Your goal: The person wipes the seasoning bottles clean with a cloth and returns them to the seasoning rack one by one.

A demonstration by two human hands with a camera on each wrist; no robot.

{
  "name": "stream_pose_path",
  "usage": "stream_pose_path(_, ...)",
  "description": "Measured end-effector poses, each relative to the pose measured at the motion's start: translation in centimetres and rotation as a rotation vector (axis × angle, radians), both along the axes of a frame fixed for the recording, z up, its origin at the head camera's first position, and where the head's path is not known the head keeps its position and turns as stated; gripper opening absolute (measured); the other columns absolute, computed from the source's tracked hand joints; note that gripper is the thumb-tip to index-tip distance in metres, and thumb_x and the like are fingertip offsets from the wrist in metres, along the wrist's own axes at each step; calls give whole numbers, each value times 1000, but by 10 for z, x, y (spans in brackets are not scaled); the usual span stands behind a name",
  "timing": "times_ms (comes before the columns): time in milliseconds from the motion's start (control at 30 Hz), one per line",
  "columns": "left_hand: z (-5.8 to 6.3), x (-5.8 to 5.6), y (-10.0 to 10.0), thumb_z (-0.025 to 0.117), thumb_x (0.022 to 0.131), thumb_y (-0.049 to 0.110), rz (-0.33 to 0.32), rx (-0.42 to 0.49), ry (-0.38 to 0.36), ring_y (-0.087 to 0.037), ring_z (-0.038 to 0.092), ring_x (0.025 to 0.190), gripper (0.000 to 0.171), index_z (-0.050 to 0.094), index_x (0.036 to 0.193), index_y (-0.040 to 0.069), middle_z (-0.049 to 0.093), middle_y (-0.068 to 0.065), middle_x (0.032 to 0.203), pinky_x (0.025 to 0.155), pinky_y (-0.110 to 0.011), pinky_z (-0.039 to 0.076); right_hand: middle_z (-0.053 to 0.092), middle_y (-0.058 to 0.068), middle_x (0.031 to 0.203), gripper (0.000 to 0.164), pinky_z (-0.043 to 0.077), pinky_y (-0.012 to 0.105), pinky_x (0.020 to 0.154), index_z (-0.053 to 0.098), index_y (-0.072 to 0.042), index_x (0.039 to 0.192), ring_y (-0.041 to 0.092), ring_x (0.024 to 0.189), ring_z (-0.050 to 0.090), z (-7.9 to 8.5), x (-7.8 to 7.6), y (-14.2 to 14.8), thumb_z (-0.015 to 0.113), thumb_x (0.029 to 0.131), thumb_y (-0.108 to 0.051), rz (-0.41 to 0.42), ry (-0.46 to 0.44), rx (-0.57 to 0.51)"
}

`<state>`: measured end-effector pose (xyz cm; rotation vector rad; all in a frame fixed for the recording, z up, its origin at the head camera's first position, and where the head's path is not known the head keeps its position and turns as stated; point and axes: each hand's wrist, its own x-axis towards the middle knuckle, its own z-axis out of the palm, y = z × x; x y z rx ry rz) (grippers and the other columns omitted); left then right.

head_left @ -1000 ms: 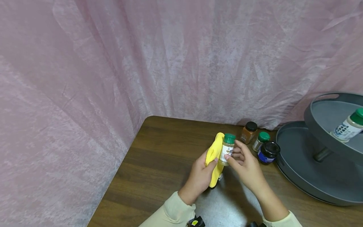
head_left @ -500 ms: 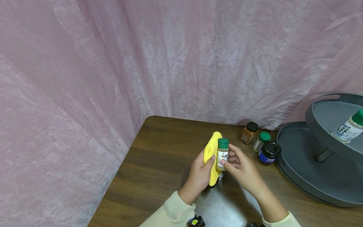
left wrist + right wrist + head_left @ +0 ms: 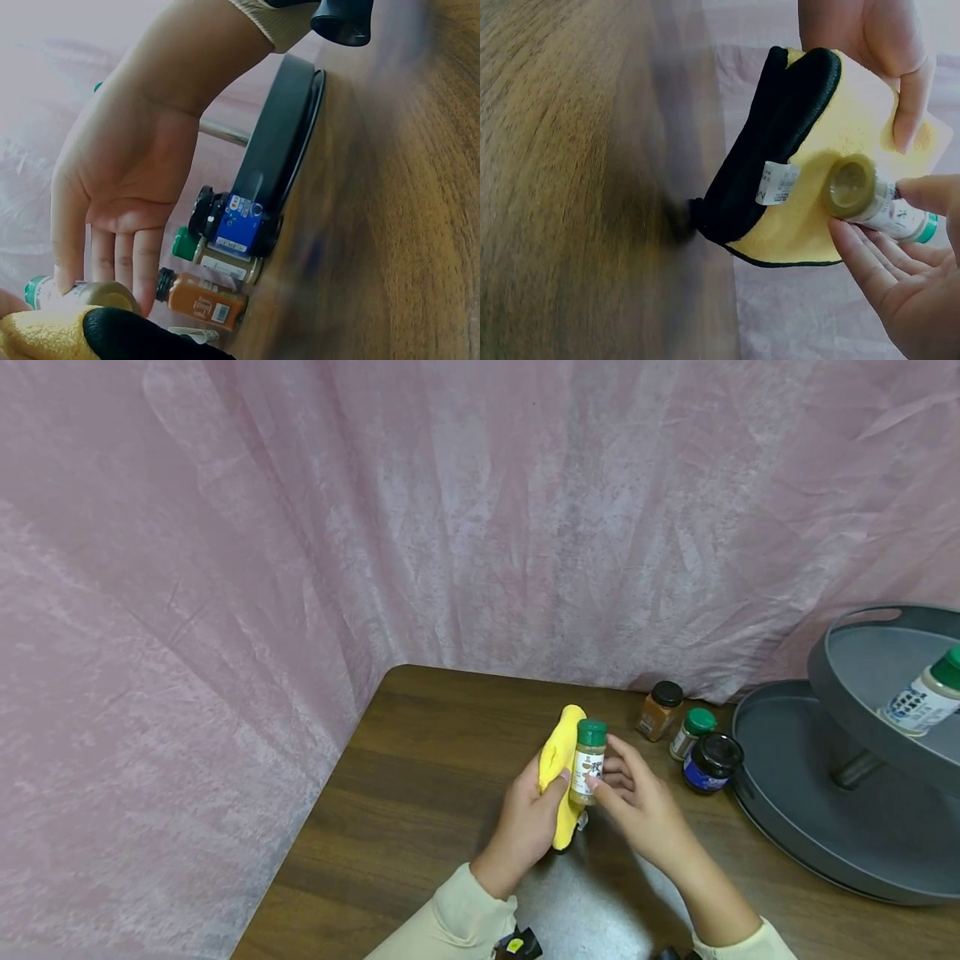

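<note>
My left hand (image 3: pixel 527 814) grips a yellow cloth (image 3: pixel 558 758) with black edging and a small white tag (image 3: pixel 778 183). Right beside the cloth, my right hand (image 3: pixel 651 810) pinches a green-capped spice bottle (image 3: pixel 587 768) between thumb and fingers. The bottle is held nearly upright above the table, its white label facing the head camera. In the right wrist view its round base points toward the camera, and its side lies against or very close to the cloth. The left hand's fingers behind the cloth are hidden in the head view.
To the right stand an orange-brown spice jar (image 3: pixel 659 712), a smaller green-capped jar (image 3: pixel 692 733) and a black-lidded jar with a blue label (image 3: pixel 712 763). Beyond them is a grey two-tier tray (image 3: pixel 795 852). Another green-capped bottle (image 3: pixel 921 697) sits on its upper tier. A pink curtain (image 3: pixel 480 527) hangs behind the wooden table (image 3: pixel 375 810).
The spice bottle and right hand have shifted a little left and down, closer against the cloth, then slightly up. The bottle's label has turned somewhat. The left hand keeps its grip on the cloth.
</note>
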<state>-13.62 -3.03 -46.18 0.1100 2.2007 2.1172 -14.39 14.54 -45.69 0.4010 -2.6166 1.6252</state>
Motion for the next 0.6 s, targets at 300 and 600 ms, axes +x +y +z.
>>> stream_pose_path(300,-2,3,4,55,104,25,-19,-21,17,-25,73,100,40,53,143,16,70,-13,122,81,-31,61,68,16,118,65,56,18,84,37,-11,155,21,102,68,3,-1,2,67,99,-26,-97,9,-38)
stream_pose_path(600,-2,2,4,53,105,26,12,5,4,-17,72,98,40,51,145,20,69,-10,123,83,-33,60,67,15,115,66,58,24,80,41,-10,151,19,98,69,2,-1,0,72,95,-26,-42,-6,-21)
